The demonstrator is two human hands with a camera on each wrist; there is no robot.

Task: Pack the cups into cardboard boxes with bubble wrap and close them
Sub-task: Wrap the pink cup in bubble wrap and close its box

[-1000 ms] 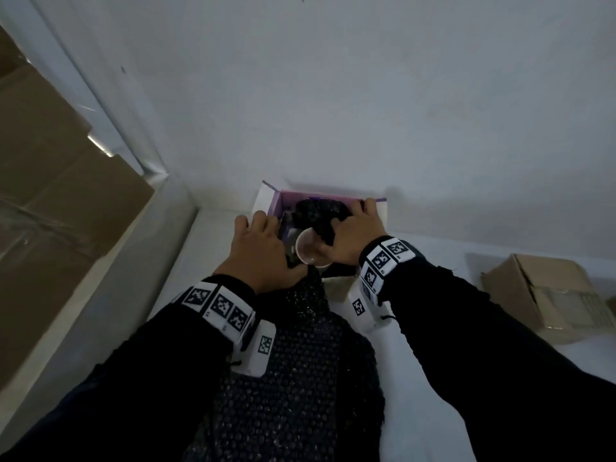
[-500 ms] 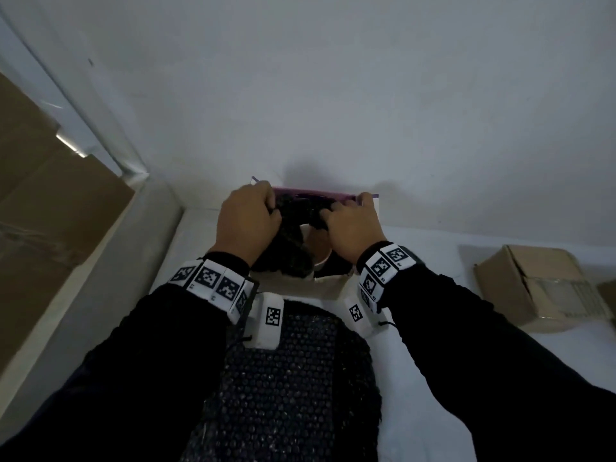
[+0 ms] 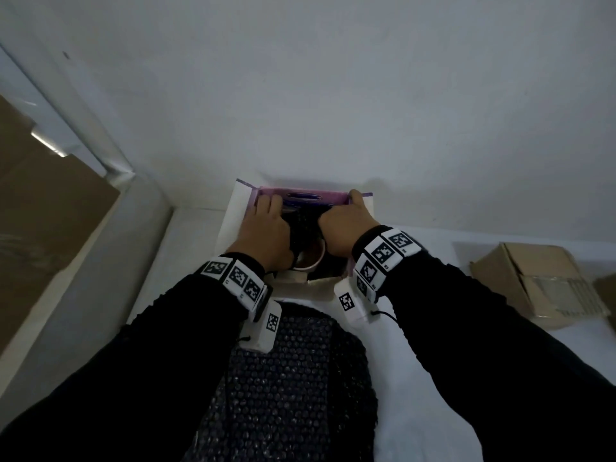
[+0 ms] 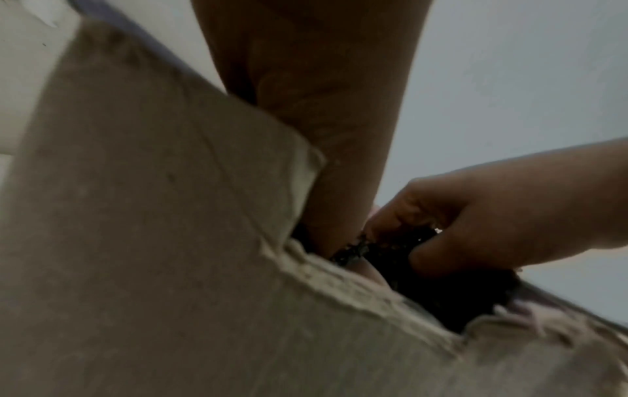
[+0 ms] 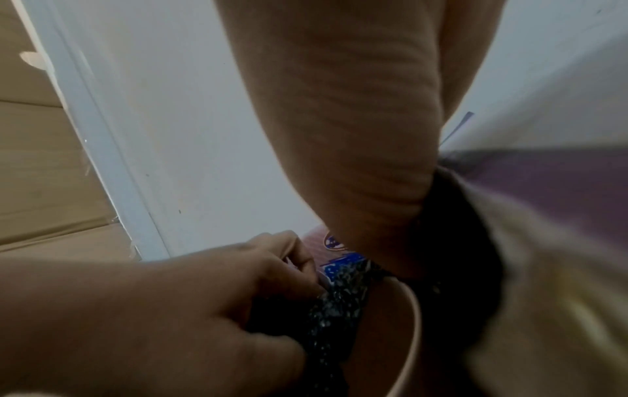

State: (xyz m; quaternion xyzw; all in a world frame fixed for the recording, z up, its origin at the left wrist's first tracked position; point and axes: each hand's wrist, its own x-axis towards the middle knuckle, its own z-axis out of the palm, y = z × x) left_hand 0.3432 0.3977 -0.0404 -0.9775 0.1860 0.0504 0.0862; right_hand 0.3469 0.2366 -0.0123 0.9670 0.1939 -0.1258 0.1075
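Both your left hand (image 3: 265,233) and right hand (image 3: 346,228) pinch soft bubble wrap (image 5: 334,303) around the cup (image 3: 311,258); likely fragile, so steady its rim.

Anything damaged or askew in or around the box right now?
Yes: the box has a ragged, torn near edge in the left wrist view. The bubble wrap bunches above the cup, whose rim remains uncovered. Both hands, left and right, are stuffing it.
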